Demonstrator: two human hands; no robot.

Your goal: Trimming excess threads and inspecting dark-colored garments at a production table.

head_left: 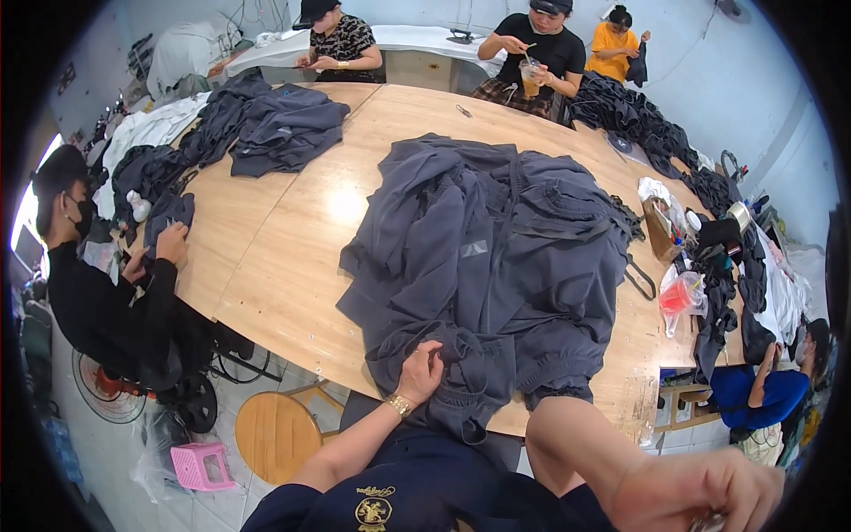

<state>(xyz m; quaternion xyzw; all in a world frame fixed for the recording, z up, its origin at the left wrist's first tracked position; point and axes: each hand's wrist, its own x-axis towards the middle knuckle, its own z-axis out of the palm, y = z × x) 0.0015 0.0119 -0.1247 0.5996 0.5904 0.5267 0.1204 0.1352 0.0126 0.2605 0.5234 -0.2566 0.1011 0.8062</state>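
A dark grey garment [558,275], probably a jacket, lies spread and rumpled on the wooden table in front of me. It has gathered elastic edges and a small light patch near its middle. My left hand [420,371], with a gold watch on the wrist, rests at the near edge of the garment, fingers curled into a gathered part. Away from the cloth at the lower right, my right hand [709,483] is close to the camera and slightly blurred. Its fingers are bent closed around something small and shiny, mostly hidden.
The wooden table [292,230] carries more dark garments [288,124] at the far left. To the right stand a cardboard box [660,232] and a bagged red drink [678,297]. Several people work or sit around. A round stool [279,434] and pink stool [202,465] stand at lower left.
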